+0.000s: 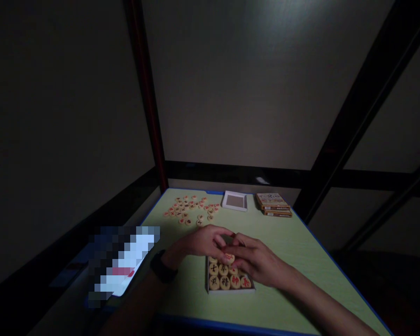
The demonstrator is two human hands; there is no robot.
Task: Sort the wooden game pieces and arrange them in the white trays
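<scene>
A shallow box (231,291) sits near the table's front, with rows of round wooden Chinese chess pieces (224,283) in it, marked in black or red. Both hands meet over its far part. One red-marked Chinese chess piece (229,258) lies above the others, between my left thumb and my right fingers. My left hand (208,240), with a dark band on the wrist, is curled and closed at that piece. My right hand (257,259) reaches in from the right, its fingers bent around the same spot. The fingers hide the back rows of the box.
Loose Chinese chess pieces (185,208) are scattered at the back left of the green table (283,298). A white open tray or lid (234,208) lies at the back, beside a stack of flat boxes (273,201). A bright, pixelated device (126,268) stands at the left edge.
</scene>
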